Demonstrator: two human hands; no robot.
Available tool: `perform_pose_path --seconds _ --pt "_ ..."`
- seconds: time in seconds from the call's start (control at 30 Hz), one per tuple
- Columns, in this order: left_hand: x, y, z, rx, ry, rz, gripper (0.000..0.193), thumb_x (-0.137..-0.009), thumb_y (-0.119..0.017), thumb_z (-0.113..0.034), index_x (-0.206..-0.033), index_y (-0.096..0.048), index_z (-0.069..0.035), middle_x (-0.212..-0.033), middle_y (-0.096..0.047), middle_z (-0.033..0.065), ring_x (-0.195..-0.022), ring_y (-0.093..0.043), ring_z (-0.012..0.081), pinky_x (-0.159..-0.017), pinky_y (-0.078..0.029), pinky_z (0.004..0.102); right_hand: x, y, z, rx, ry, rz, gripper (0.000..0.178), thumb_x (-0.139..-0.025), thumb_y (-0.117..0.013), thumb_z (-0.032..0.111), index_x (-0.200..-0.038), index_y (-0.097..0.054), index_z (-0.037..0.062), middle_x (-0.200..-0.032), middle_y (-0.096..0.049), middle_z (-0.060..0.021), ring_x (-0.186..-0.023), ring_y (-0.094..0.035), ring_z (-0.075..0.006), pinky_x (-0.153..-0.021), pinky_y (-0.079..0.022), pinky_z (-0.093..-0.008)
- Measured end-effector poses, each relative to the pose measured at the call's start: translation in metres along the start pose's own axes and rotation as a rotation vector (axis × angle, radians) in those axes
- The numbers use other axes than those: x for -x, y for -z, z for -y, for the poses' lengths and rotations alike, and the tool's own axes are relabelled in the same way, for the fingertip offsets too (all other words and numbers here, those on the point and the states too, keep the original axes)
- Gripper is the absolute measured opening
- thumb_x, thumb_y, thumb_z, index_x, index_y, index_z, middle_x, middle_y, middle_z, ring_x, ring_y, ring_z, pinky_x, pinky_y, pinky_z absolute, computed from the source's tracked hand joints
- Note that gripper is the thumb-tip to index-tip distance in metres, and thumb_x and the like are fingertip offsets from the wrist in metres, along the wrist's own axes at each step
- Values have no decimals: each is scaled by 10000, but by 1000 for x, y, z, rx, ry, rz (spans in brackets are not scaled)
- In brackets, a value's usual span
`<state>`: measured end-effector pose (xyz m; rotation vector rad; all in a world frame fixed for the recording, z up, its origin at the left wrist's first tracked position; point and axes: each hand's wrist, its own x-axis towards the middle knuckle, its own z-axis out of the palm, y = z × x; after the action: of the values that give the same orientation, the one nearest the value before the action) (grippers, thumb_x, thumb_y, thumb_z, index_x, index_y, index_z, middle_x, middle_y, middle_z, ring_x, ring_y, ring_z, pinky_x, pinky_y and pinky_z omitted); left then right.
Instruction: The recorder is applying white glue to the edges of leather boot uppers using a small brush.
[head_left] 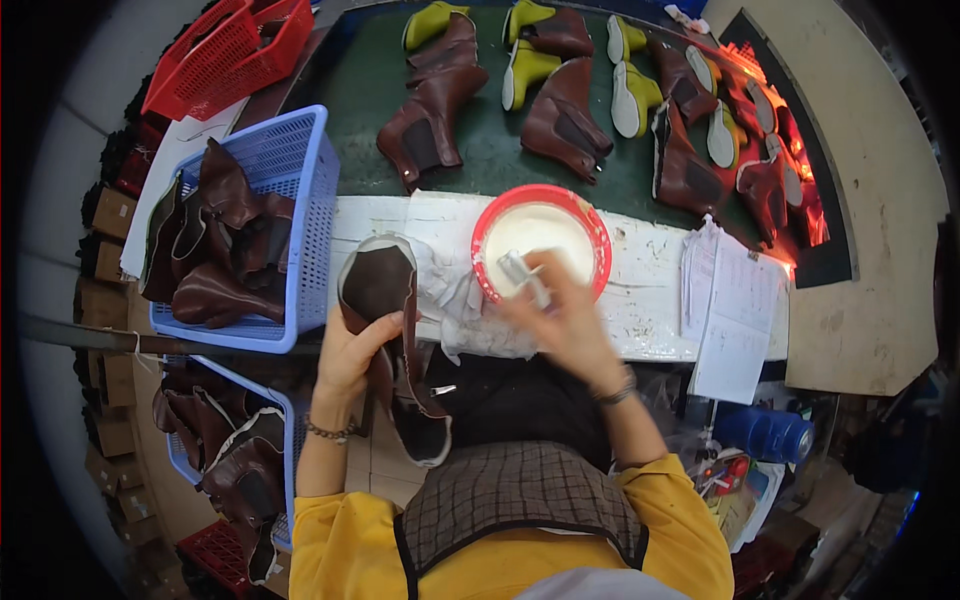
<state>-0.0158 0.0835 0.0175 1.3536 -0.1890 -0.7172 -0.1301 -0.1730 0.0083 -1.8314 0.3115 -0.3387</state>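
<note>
My left hand grips the edge of a brown leather boot upper, thumb on its outer side. The upper hangs down in front of me, its pale-edged opening at the lower end. Closed around a short, whitish brush, my right hand is over the near side of a red bowl. Motion blurs the brush and fingers, so whether the bristles touch the bowl's contents is unclear. White paste fills much of the bowl. A crumpled white cloth lies between the upper and the bowl.
Brown boot uppers and yellow-green wedge soles stand in rows on the green table. An orange glow shows at far right. Left are blue baskets of uppers and a red basket. Papers hang at the right edge.
</note>
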Motion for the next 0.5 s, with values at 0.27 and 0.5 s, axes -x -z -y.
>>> perform_pose_path --seconds 0.27,0.5 --pt "-25 -29 -13 -415 -72 86 379 -844 -806 -62 -1185 -685 55 -1094 -732 60 -964 -649 104 -874 -539 286 -16 87 -56 984 229 -183 231 -898 -735 269 -1100 -760 159 -860 -599 -65 -692 -646 -260 -587 -506 -391" --pt "-53 -42 -17 -376 138 212 301 -818 -800 -49 -1088 -723 58 -964 -753 70 -850 -680 117 -794 -553 271 -24 95 -33 703 237 -95 180 -885 -748 159 -1053 -789 108 -892 -660 -52 -779 -655 -221 -640 -494 -355"
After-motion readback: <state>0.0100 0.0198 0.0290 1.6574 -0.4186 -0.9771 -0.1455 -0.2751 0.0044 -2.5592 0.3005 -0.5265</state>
